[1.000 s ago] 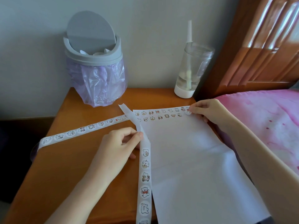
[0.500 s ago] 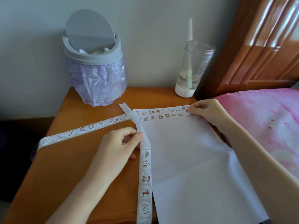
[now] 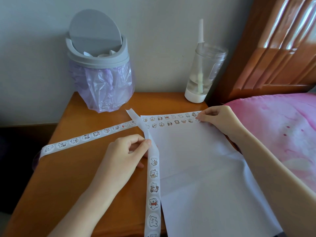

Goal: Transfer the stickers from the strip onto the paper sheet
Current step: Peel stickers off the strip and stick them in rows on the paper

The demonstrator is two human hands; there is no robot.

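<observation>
A white paper sheet [image 3: 205, 168] lies on the wooden nightstand [image 3: 71, 168], with two rows of small stickers [image 3: 169, 120] along its top edge. A long sticker strip [image 3: 153, 189] with bear stickers runs up the sheet's left edge, then folds back to the left across the table. My left hand [image 3: 124, 154] pinches the strip just above its topmost bear sticker. My right hand [image 3: 217, 117], fingers curled, holds a small red-and-white sticker [image 3: 197, 119] with thumb and index tip at the sheet's top right corner.
A grey swing-lid bin [image 3: 97, 53] with a purple bag stands at the back left. At the back right is a clear bottle [image 3: 201, 74] with a straw. A pink bed cover [image 3: 282, 134] and a wooden headboard [image 3: 273, 48] bound the right side.
Both hands stay where they were. My right fingertips remain on the sticker at the sheet's corner, and the strip has not shifted.
</observation>
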